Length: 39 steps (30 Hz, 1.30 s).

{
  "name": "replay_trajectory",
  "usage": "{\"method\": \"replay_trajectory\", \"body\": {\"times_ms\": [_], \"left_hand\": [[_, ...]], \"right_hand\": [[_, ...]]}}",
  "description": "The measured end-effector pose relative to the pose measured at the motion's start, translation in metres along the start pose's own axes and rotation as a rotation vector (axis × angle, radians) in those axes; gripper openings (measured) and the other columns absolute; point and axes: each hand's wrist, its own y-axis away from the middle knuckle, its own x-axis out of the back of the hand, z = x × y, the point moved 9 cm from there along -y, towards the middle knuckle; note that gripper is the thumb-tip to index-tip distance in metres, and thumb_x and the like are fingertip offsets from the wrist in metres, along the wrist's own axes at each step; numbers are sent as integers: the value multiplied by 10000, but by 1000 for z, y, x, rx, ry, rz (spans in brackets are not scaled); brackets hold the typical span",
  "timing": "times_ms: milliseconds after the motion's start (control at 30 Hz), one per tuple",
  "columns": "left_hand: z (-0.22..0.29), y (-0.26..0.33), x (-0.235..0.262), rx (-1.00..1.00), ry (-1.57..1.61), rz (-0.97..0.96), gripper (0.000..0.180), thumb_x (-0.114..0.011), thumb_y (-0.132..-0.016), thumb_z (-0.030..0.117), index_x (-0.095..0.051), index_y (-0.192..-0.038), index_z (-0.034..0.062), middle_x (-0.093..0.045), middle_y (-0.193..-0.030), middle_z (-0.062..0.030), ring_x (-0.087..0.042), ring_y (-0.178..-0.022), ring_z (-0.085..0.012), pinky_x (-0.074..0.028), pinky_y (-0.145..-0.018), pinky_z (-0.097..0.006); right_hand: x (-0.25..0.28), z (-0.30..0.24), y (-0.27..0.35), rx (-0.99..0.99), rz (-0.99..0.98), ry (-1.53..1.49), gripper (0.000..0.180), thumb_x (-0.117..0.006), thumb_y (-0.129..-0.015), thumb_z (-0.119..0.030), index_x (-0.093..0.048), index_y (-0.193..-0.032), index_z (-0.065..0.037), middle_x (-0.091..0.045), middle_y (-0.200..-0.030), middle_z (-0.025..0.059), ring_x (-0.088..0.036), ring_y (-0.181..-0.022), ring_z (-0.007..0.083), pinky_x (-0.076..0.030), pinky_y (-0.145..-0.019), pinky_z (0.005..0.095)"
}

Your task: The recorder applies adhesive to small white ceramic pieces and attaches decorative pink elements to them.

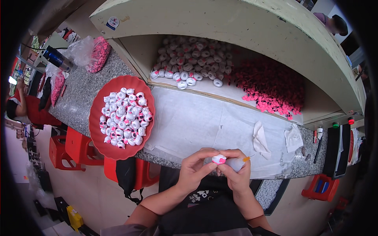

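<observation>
Close to my body at the table's front edge, both my hands meet around a small white round piece with a pink patch [219,159]. My left hand [191,170] is closed on it from the left, with thumb and fingers pinching it. The thumb of my right hand [239,177] presses it from the other side. That same hand is wrapped round a translucent squeeze bottle [235,163] with an orange needle tip pointing right. To the left stands a red scalloped bowl [95,129] holding many similar white and pink pieces.
White sheeting [189,129] covers the worktop before me. Two crumpled cloths [260,139] lie on its right. A grey cabinet [220,23] stands behind, with white rings [191,59] and pink pieces [271,86] inside. Bags of pink pieces [98,55] lie far left, near another person [19,106].
</observation>
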Motion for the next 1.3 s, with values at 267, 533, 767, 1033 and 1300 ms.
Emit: {"method": "replay_trajectory", "body": {"times_ms": [267,533,767,1033,1300], "left_hand": [[-2,-4,5,-30,-29,-83,227,-536,-743,-6,-537,-970,-4,-511,-1013,-137,-443,-975,-231,-322,-866,-340],[7,-4,1,-114,-199,-85,223,-538,-743,-17,-548,-964,5,-515,-973,-109,-462,-940,-182,-364,-812,-290],[78,-9,25,-263,-664,64,217,-551,-712,-4,-542,-928,-20,-544,-888,-125,-508,-841,-202,-399,-754,-304],[144,-59,8,-559,-1591,246,318,-541,-726,63,-503,-1039,16,-541,-959,-116,-510,-908,-234,-369,-795,-298],[31,-163,-8,-411,-1863,134,176,-588,-686,82,-568,-860,66,-549,-737,-132,-548,-685,-270,-433,-587,-337]], "right_hand": [[1,-1,-2,35,-52,21,248,-624,-633,68,-496,-840,21,-528,-768,120,-527,-585,141,-429,-472,217],[-2,-5,-1,66,-37,-51,220,-616,-648,67,-521,-843,30,-552,-746,109,-523,-584,125,-413,-489,209],[-6,-14,-8,66,-59,140,450,-601,-619,79,-457,-1041,21,-556,-800,132,-502,-567,104,-410,-506,194],[25,-16,-15,102,-39,290,534,-580,-616,86,-386,-1108,9,-532,-804,115,-479,-575,89,-399,-500,192],[31,-20,-2,75,-18,259,483,-586,-614,84,-411,-1058,11,-526,-792,100,-472,-578,84,-390,-496,186]]}}
